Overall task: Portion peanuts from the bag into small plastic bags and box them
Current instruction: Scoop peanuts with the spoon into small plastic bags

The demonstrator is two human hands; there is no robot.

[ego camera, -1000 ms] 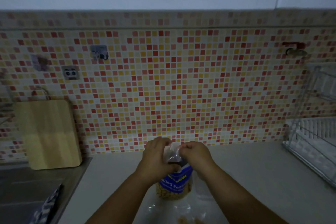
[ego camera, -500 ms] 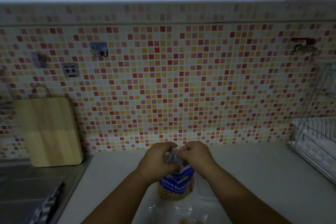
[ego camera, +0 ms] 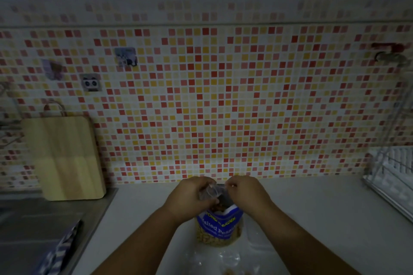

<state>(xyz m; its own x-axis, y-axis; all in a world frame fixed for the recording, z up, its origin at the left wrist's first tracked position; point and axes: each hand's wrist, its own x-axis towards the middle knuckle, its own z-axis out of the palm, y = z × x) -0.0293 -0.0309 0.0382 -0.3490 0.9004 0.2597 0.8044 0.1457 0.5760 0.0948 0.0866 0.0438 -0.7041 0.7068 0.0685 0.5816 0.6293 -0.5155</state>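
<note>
A blue-labelled bag of salted peanuts (ego camera: 220,229) stands upright on the white counter (ego camera: 312,219), its top open. Just above its mouth, both hands hold a small clear plastic bag (ego camera: 211,192). My left hand (ego camera: 190,198) grips the small bag's left side with curled fingers. My right hand (ego camera: 243,192) pinches its right top edge. More clear plastic bags (ego camera: 221,261), with a few peanuts in them, lie on the counter in front of the peanut bag at the bottom edge of the view. No box shows.
A wooden cutting board (ego camera: 64,158) leans against the mosaic tile wall at the left. A steel sink (ego camera: 44,225) with a striped cloth (ego camera: 60,250) lies at the lower left. A wire dish rack (ego camera: 393,176) stands at the right.
The hands stay over the peanut bag, working the small clear bag between them; the bag's mouth looks more spread. The camera has tilted down slightly.
</note>
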